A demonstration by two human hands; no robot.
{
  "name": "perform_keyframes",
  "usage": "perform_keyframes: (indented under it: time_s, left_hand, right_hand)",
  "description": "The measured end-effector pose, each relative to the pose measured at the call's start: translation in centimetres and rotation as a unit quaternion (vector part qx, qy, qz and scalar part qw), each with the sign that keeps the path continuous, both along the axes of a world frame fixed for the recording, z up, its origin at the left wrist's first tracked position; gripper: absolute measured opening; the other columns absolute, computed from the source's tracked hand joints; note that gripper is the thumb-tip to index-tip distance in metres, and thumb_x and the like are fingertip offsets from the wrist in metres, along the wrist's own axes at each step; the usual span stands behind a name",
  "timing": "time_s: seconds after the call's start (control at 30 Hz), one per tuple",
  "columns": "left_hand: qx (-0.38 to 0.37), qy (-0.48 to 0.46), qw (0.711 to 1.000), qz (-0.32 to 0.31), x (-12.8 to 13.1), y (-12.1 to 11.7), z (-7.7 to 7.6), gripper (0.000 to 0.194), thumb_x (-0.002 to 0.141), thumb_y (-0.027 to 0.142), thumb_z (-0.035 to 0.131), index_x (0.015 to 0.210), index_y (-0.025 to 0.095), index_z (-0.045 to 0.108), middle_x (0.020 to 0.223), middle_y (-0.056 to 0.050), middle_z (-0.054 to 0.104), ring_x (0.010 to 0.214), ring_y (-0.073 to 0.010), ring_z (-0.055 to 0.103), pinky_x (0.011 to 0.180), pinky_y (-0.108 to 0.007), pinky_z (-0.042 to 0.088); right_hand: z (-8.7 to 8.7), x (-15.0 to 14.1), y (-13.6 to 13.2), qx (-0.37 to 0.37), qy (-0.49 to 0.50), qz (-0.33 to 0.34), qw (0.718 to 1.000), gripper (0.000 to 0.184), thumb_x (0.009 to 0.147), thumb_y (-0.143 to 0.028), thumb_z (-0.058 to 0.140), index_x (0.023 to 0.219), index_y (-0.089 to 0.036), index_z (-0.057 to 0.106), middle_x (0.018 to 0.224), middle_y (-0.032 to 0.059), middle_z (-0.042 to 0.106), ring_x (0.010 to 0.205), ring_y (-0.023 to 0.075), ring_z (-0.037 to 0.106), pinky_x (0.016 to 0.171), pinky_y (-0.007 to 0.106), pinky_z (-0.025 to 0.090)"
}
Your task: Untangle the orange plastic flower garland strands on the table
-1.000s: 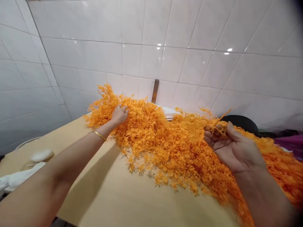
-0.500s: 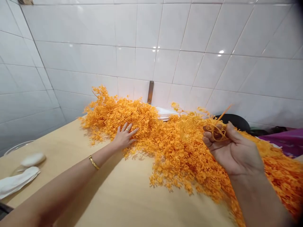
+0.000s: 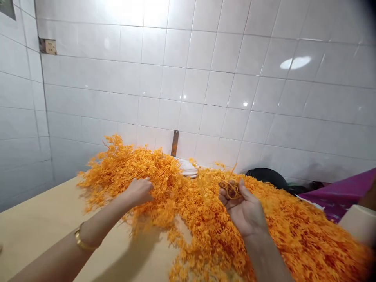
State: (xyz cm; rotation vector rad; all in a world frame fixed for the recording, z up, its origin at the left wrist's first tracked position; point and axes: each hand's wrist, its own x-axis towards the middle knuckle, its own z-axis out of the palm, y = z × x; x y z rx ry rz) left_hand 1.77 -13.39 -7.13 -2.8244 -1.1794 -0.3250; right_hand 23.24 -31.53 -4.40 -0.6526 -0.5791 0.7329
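Observation:
A long heap of orange flower sprigs (image 3: 205, 231) lies over the table. My left hand (image 3: 139, 192), with a gold bangle on its wrist, is at the left part of the heap. Its fingers curl down into the sprigs and are partly hidden; a blurred clump of them (image 3: 157, 219) hangs just below this hand. My right hand (image 3: 245, 211) is palm up above the middle of the heap. Its fingers are closed on a bunch of thin orange stems (image 3: 230, 190), looped and tangled, with one end sticking up.
The pale wooden table (image 3: 38, 219) shows at the left and front. Behind the heap are folded white cloth (image 3: 188, 167), a brown metal strip (image 3: 175, 144) and a tiled wall (image 3: 176, 82). A black round object (image 3: 267, 177), purple sheeting (image 3: 340, 192) and a pale cylinder (image 3: 360, 221) are at right.
My left hand has gone from lying spread on the sprigs to curled into them, and a clump there has shifted toward me. My right hand keeps its stems. The view has tilted up.

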Motion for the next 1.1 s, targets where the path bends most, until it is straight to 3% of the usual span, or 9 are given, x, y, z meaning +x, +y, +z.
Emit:
perform_keyframes:
  time_s: [0.1, 0.2, 0.3, 0.4, 0.53, 0.7, 0.87, 0.97, 1.1]
  left_hand:
    - [-0.111, -0.199, 0.97, -0.082, 1.0, -4.4, 1.3, 0.039, 0.075, 0.048, 0.041, 0.074, 0.015, 0.062, 0.081, -0.009, 0.059, 0.076, -0.0206, 0.054, 0.069, -0.031, 0.039]
    - [-0.476, -0.362, 0.785, -0.163, 3.2, -7.5, 0.5, 0.046, 0.075, 0.054, 0.036, 0.077, 0.013, 0.059, 0.076, -0.009, 0.06, 0.069, -0.0179, 0.056, 0.065, -0.029, 0.041]
    - [-0.693, -0.488, 0.514, -0.134, 5.2, -8.3, -1.0, 0.036, 0.076, 0.045, 0.042, 0.082, 0.013, 0.056, 0.078, -0.009, 0.061, 0.067, -0.016, 0.057, 0.062, -0.027, 0.043]
    - [-0.752, -0.537, 0.376, -0.065, 5.8, -7.7, -2.2, 0.017, 0.075, 0.025, 0.046, 0.077, 0.012, 0.056, 0.068, -0.006, 0.061, 0.058, -0.0141, 0.056, 0.055, -0.025, 0.042]
    - [-0.745, -0.588, 0.311, -0.044, 5.1, -6.7, -3.2, 0.011, 0.073, 0.014, 0.046, 0.074, 0.011, 0.057, 0.065, -0.006, 0.061, 0.065, -0.0156, 0.058, 0.06, -0.025, 0.044]
    - [-0.743, -0.602, 0.277, -0.092, 3.8, -5.4, -4.8, 0.015, 0.075, 0.021, 0.047, 0.083, 0.011, 0.056, 0.056, -0.001, 0.054, 0.059, -0.014, 0.055, 0.06, -0.026, 0.045]
    - [-0.757, -0.593, 0.263, -0.076, 3.4, -4.2, -6.0, 0.037, 0.08, 0.041, 0.037, 0.056, 0.014, 0.047, 0.044, 0.002, 0.042, 0.041, -0.0096, 0.044, 0.051, -0.024, 0.043]
    - [-0.8, -0.518, 0.292, -0.074, 3.4, -4.1, -6.2, 0.05, 0.08, 0.052, 0.029, 0.047, 0.016, 0.041, 0.041, -0.001, 0.041, 0.04, -0.0099, 0.043, 0.047, -0.023, 0.041]
    - [-0.807, -0.511, 0.282, -0.089, 3.8, -4.9, -6.3, 0.048, 0.081, 0.049, 0.03, 0.05, 0.015, 0.046, 0.044, -0.002, 0.045, 0.043, -0.011, 0.046, 0.049, -0.023, 0.042]
  right_hand:
    - [-0.9, -1.1, 0.8, 0.0, -0.006, 0.008, 1.0, 0.016, 0.072, -0.032, 0.055, 0.068, -0.016, 0.057, 0.064, 0.0012, 0.062, 0.058, 0.015, 0.06, 0.058, 0.03, 0.05]
    - [-2.0, -2.9, 1.0, -0.008, -0.215, -0.002, 0.977, 0.023, 0.078, -0.037, 0.046, 0.074, -0.018, 0.058, 0.068, 0.002, 0.059, 0.063, 0.0153, 0.059, 0.062, 0.032, 0.05]
    - [-3.5, -4.6, 0.7, -0.04, -0.531, -0.046, 0.845, 0.022, 0.082, -0.031, 0.04, 0.082, -0.02, 0.059, 0.086, 0.0061, 0.058, 0.078, 0.0163, 0.056, 0.072, 0.033, 0.048]
    - [-5.3, -5.2, 0.5, -0.038, -0.73, -0.115, 0.673, 0.019, 0.08, -0.025, 0.044, 0.094, -0.024, 0.057, 0.112, 0.0078, 0.049, 0.1, 0.0207, 0.049, 0.083, 0.036, 0.044]
    - [-7.6, -4.2, 1.0, 0.018, -0.812, -0.221, 0.54, 0.04, 0.077, -0.022, 0.046, 0.117, -0.025, 0.044, 0.126, 0.0114, 0.037, 0.107, 0.0263, 0.044, 0.081, 0.04, 0.044]
    - [-9.0, -2.8, 1.1, -0.026, -0.798, -0.259, 0.543, 0.046, 0.075, -0.009, 0.037, 0.121, -0.019, 0.04, 0.117, 0.0163, 0.042, 0.104, 0.0266, 0.044, 0.077, 0.042, 0.043]
    - [-10.8, -4.2, 1.0, -0.038, -0.82, -0.185, 0.54, 0.043, 0.06, -0.002, 0.038, 0.097, -0.015, 0.055, 0.097, 0.0115, 0.054, 0.095, 0.0251, 0.046, 0.081, 0.044, 0.041]
    - [-11.4, -4.8, 1.0, -0.048, -0.795, -0.154, 0.584, 0.04, 0.063, -0.003, 0.038, 0.096, -0.016, 0.055, 0.095, 0.0107, 0.055, 0.094, 0.0238, 0.047, 0.082, 0.042, 0.041]
    - [-10.6, -4.7, 0.8, -0.121, -0.667, -0.121, 0.725, 0.024, 0.08, -0.013, 0.035, 0.095, -0.019, 0.053, 0.091, 0.0083, 0.056, 0.085, 0.0186, 0.052, 0.075, 0.034, 0.044]
